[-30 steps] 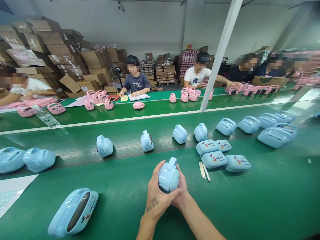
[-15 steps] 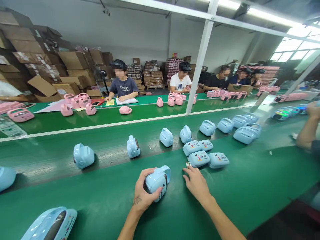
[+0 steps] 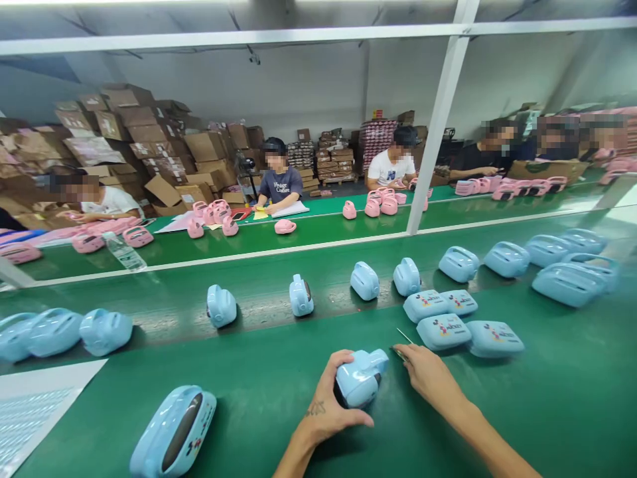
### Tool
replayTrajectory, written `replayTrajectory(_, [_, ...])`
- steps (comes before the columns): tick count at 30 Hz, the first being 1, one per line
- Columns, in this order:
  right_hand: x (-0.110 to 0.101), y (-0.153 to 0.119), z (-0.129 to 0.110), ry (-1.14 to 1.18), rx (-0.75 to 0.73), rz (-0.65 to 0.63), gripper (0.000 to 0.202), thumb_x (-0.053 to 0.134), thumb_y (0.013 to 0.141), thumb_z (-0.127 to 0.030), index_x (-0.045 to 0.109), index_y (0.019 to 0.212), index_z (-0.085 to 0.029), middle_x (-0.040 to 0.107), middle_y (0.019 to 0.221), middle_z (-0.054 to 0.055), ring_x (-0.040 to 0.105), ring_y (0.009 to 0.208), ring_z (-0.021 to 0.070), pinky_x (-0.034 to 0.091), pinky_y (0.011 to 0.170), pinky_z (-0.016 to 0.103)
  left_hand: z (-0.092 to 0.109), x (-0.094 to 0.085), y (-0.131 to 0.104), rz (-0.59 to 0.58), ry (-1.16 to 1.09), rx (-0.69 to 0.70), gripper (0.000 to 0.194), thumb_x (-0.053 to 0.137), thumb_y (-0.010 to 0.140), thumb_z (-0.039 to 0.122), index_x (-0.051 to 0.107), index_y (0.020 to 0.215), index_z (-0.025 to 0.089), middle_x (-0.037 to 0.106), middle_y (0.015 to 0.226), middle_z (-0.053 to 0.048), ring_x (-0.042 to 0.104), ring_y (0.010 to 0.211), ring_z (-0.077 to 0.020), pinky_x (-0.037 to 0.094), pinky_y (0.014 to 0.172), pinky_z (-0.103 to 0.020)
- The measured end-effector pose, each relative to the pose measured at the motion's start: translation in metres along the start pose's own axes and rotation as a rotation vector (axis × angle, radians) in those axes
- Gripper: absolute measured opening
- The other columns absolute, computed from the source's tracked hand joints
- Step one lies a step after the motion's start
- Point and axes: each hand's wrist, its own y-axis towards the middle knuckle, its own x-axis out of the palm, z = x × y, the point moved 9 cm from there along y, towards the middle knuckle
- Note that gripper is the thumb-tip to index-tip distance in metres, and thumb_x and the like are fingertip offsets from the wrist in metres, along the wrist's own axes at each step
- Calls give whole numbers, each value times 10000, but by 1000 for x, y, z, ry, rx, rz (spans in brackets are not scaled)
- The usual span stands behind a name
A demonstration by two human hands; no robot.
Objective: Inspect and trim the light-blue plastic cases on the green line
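"Where is our blue case [image 3: 359, 380]?"

"Over the green table [image 3: 263, 425]; our left hand [image 3: 324, 406] clasps its sides. Our right hand [image 3: 434, 377] pinches a thin strip [image 3: 400, 355]. If we clasp too loosely, the smooth case may slip."

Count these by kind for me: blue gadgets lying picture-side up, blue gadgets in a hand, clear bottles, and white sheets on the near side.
Picture-up blue gadgets: 4
Blue gadget in left hand: 1
Clear bottle: 1
Near white sheet: 1
Total: 7

Left hand [image 3: 331, 401] gripping blue case [image 3: 359, 378], right hand [image 3: 428, 372] near
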Motion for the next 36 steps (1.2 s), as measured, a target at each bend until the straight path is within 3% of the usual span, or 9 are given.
replayTrajectory(7, [-13,-15,4,72,30,58,391,419,915,-163,736,1130,-238,740,957,74,720,854,232,553,718,311,13,-8,-1,-188,51,-25,992,969,449,529,611,1340,278,523,1488,-131,467,1405,-395,321,1204,-529])
replayTrajectory(9, [-18,-27,6,246,42,133,309,452,953,-275,737,1065,-232,734,938,66,718,838,221,574,751,309,10,-39,15,36,52,-34,953,943,481,553,616,1322,249,577,1433,-144,529,1360,-380,391,1170,-510])
replayTrajectory(11, [-19,-40,10,389,61,201,271,519,951,-375,730,1012,-217,733,931,72,717,823,220,589,758,303,9,-91,30,489,137,-38,842,872,581,582,604,1291,218,628,1341,-150,586,1299,-355,442,1132,-496])
replayTrajectory(13, [-17,-53,14,479,90,271,288,563,937,-442,717,988,-204,742,959,88,724,831,228,600,752,298,13,-125,48,743,206,-33,770,781,711,550,517,1350,210,495,1473,-165,446,1428,-341,312,1211,-519])
replayTrajectory(16, [-12,-67,15,539,119,350,318,540,955,-477,698,959,-200,758,931,95,737,837,237,608,739,293,18,-152,87,841,248,-37,712,858,606,417,578,1231,225,428,1531,-133,333,1489,-346,207,1250,-506])
replayTrajectory(22, [-15,-65,-7,508,44,413,260,476,1004,-391,672,955,-228,740,856,64,726,768,217,600,716,299,16,-170,118,866,141,-83,368,817,625,344,651,921,203,694,1187,-105,567,1293,-345,393,1145,-503])
replayTrajectory(26, [-18,-62,-18,500,-14,361,234,453,1012,-335,664,961,-247,715,860,64,706,780,224,589,734,325,25,-175,82,872,45,-47,416,790,655,424,651,957,173,735,1076,-109,698,1064,-289,545,983,-449])
replayTrajectory(32, [-12,-65,-11,566,51,292,248,452,1009,-367,661,953,-247,702,875,67,690,808,233,569,763,340,38,-187,-22,959,-12,-77,549,894,512,490,683,928,201,690,1270,-106,614,1237,-350,477,1094,-507])
replayTrajectory(36, [-2,-63,-6,589,129,182,276,452,1005,-410,666,950,-244,727,921,66,697,837,233,558,781,339,34,-189,-55,964,-14,-194,604,913,436,555,665,862,207,639,1364,-118,545,1321,-406,410,1150,-553])
